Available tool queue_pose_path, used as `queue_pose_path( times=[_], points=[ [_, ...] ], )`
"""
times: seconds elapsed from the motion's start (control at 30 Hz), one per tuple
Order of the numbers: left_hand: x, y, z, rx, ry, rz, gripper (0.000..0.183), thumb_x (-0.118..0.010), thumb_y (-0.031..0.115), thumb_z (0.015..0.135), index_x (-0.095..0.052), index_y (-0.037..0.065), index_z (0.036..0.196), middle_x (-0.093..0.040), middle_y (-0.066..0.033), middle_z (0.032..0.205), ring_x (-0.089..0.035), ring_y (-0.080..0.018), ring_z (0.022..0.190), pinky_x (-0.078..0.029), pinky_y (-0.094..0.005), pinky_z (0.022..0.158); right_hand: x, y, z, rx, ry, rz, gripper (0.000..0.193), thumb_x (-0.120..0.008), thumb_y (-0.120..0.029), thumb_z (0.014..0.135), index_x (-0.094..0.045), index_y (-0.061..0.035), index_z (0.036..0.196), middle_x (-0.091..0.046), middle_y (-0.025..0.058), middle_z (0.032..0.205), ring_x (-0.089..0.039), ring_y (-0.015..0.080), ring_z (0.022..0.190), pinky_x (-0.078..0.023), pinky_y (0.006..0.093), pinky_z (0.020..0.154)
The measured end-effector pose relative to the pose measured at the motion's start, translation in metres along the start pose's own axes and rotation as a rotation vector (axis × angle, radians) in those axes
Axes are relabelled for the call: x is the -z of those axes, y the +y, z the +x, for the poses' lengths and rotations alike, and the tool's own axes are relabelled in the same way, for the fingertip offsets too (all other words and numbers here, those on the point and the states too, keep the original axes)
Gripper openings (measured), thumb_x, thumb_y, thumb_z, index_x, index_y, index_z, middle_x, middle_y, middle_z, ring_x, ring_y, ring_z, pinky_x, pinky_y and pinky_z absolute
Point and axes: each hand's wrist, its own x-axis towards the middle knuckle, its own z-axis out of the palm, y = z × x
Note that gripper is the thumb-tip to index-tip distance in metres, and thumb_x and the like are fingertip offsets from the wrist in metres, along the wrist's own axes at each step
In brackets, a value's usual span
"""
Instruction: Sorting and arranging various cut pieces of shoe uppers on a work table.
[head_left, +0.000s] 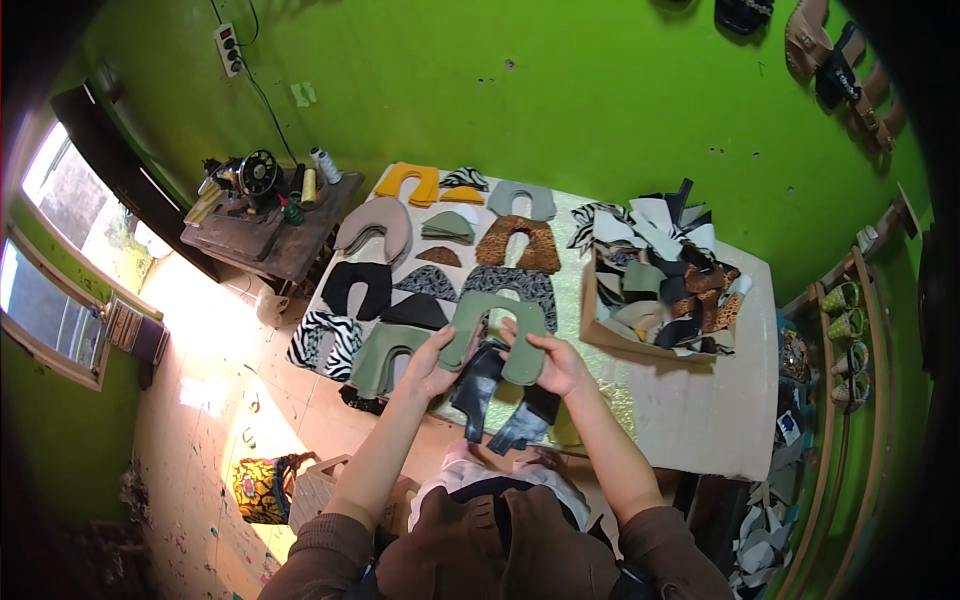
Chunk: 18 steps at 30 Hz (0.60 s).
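Observation:
Both my hands hold up a green U-shaped cut piece point(466, 328), possibly a stack, over the near edge of the table. My left hand point(432, 368) grips one leg of the U. Around the other leg, my right hand point(562, 368) is closed, with some fingers reaching into the gap. Just below lie shiny black pieces point(478, 388), partly hidden by the green one. A matching green U-shaped stack point(372, 365) rests left of my left hand, beside zebra-patterned U pieces point(310, 340). Farther back are black U pieces point(345, 290) and grey patterned pieces point(530, 285).
A cardboard box point(640, 350) heaped with scraps stands on the table point(700, 420) at right. At far left, a sewing machine point(240, 185) sits on its stand with thread spools point(309, 185). Footwear lines a wooden rack point(872, 400) at far right. A patterned bag point(265, 490) is on the floor.

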Motion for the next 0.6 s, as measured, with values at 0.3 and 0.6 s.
queue_pose_path(
  times=[0.3,0.6],
  points=[
    [0.066,0.067,-0.070,-0.167,0.092,0.133,0.030,-0.038,0.012,0.095,-0.043,0.002,0.123,-0.055,-0.0129,0.114,-0.057,-0.0226,0.099,-0.048,-0.0334,0.088,-0.005,0.100,0.070,-0.126,0.135,-0.052,0.041,-0.041,0.001,0.086,-0.040,0.0046,0.126,-0.052,0.0120,0.123,-0.051,0.0247,0.115,-0.042,0.0397,0.097],
    [0.113,0.089,-0.083,-0.202,0.248,0.505,0.043,-0.037,0.010,0.094,-0.031,0.004,0.136,-0.049,-0.0117,0.125,-0.053,-0.0204,0.107,-0.045,-0.0343,0.090,-0.009,0.150,0.094,-0.051,0.382,-0.097,0.038,-0.039,0.002,0.084,-0.045,-0.0009,0.121,-0.057,0.0119,0.112,-0.056,0.0245,0.103,-0.044,0.0399,0.092]
  ],
)
